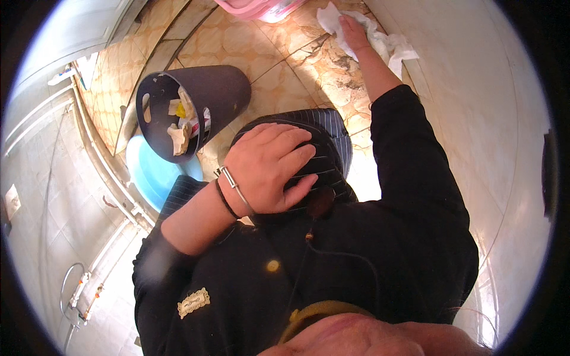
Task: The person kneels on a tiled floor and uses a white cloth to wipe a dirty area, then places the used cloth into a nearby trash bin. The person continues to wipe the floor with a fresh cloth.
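Observation:
At the top right, my right hand (354, 33) is on a crumpled white cloth or tissue (383, 42), which lies on the tiled floor (285, 89) by the foot of the wall. The fingertips are partly hidden by the white material. Dark dirt stains (347, 82) mark the tiles just below it. My left hand (271, 164), with a metal bangle and a dark band at the wrist, rests on my knee in dark pinstriped trousers. Nothing shows in it, and its fingers are loosely bent with the thumb apart.
A dark waste bin (218, 89) with scraps inside stands left of my knees, beside a light blue basin (151, 173). A pink plastic container (267, 6) is at the top edge. Pipes (102, 160) run along the left wall, and the right wall (481, 111) rises close to my right arm.

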Demonstrator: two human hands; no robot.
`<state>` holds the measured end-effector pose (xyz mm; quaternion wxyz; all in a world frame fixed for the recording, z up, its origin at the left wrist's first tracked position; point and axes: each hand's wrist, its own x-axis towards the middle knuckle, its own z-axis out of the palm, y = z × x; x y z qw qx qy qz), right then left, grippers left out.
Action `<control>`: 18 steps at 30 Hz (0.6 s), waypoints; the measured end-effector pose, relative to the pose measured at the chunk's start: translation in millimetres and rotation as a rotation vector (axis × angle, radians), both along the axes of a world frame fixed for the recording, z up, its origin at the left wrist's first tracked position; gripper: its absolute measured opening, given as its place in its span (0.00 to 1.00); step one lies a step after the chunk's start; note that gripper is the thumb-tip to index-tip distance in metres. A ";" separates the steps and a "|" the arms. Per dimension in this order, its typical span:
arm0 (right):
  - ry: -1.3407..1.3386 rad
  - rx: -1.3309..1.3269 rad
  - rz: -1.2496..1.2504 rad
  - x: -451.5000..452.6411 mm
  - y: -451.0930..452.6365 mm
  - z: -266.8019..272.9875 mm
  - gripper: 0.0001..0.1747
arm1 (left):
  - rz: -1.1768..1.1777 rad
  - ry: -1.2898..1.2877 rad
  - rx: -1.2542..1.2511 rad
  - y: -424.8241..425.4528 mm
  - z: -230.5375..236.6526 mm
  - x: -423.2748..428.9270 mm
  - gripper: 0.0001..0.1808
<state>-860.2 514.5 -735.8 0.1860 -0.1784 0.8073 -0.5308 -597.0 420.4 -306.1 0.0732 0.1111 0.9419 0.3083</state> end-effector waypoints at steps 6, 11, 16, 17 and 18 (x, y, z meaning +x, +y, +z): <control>-0.177 0.083 0.386 51.9 -16.6 36.5 0.22 | 0.012 0.012 0.038 -2.5 -2.8 -0.8 0.17; -0.250 0.154 0.623 64.2 1.7 62.9 0.24 | 0.000 0.004 0.025 -1.9 2.1 2.9 0.16; -0.752 -0.048 0.273 54.1 14.9 68.2 0.24 | 0.011 0.023 0.059 -0.5 1.6 7.9 0.16; -0.632 -0.038 0.117 50.4 10.8 66.1 0.24 | 0.019 0.029 0.063 -1.4 0.9 9.1 0.16; -0.470 -0.072 0.065 46.7 6.4 63.1 0.25 | 0.026 0.032 0.064 -2.4 -0.2 10.2 0.16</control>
